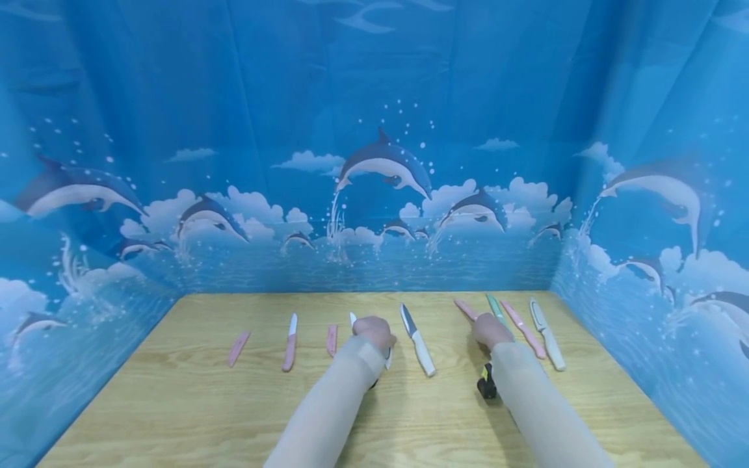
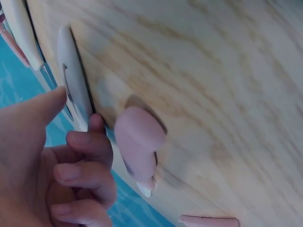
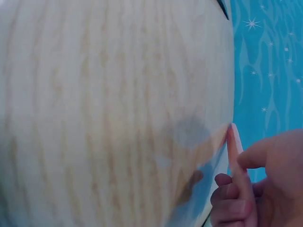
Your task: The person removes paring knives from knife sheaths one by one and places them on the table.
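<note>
In the head view my left hand (image 1: pixel 374 331) is at the middle of the table, over a white knife sheath (image 2: pixel 78 75). The thumb and index fingertip sit on either side of that sheath, pinching it near one end. Beside these fingers lies a pink knife (image 2: pixel 139 135) with a white blade, mostly hidden by the hand in the head view. My right hand (image 1: pixel 491 330) grips a slim pink knife (image 3: pixel 242 182) between thumb and curled fingers. Its far end (image 1: pixel 466 309) points to the back of the table.
A white-handled knife (image 1: pixel 418 341) with a bare dark blade lies between my hands. On the left are a pink knife (image 1: pixel 290 344) and pink sheaths (image 1: pixel 238 348) (image 1: pixel 331 340). Right of my right hand lie green (image 1: pixel 495 307), pink (image 1: pixel 523 329) and white (image 1: pixel 547 335) knives. A dolphin-print curtain (image 1: pixel 374 260) surrounds the table.
</note>
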`<state>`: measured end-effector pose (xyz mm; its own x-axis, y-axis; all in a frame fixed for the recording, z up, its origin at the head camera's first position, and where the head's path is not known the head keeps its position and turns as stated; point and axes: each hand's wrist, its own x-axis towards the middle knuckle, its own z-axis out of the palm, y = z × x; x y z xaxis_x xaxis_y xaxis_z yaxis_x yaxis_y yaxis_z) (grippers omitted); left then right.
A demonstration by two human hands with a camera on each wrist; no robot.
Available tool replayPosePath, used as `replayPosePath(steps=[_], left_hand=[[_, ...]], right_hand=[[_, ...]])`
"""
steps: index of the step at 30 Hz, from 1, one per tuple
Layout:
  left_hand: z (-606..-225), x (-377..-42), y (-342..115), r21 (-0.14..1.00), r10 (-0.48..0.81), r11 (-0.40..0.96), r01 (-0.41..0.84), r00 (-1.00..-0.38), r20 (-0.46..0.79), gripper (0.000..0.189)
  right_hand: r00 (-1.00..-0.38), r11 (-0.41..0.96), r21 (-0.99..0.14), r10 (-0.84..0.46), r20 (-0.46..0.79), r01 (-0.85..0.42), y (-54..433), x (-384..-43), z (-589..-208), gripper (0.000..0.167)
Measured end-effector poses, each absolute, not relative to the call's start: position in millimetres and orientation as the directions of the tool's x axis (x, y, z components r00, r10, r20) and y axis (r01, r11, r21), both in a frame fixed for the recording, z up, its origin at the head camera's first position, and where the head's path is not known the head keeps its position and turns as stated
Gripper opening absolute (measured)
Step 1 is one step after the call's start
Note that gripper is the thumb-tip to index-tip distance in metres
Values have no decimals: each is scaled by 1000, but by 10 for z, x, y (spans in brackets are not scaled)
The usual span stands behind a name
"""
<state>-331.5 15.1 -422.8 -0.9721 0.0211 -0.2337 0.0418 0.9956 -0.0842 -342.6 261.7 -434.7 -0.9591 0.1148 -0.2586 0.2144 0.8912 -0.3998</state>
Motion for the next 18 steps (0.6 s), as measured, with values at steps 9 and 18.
replayPosePath(steps=[9,18], left_hand=[[-4272,-3391,-5,18,192,981,192,-981,-31,63],[-4245,-3433,-182,204,387,895,396,-918,83,72]], right_hand=[[-976,928,-345,74,-204,143,2651,-3421,-4264,35],[-984,893,-431,63,-168,131,2645,-3381,-4253,47]])
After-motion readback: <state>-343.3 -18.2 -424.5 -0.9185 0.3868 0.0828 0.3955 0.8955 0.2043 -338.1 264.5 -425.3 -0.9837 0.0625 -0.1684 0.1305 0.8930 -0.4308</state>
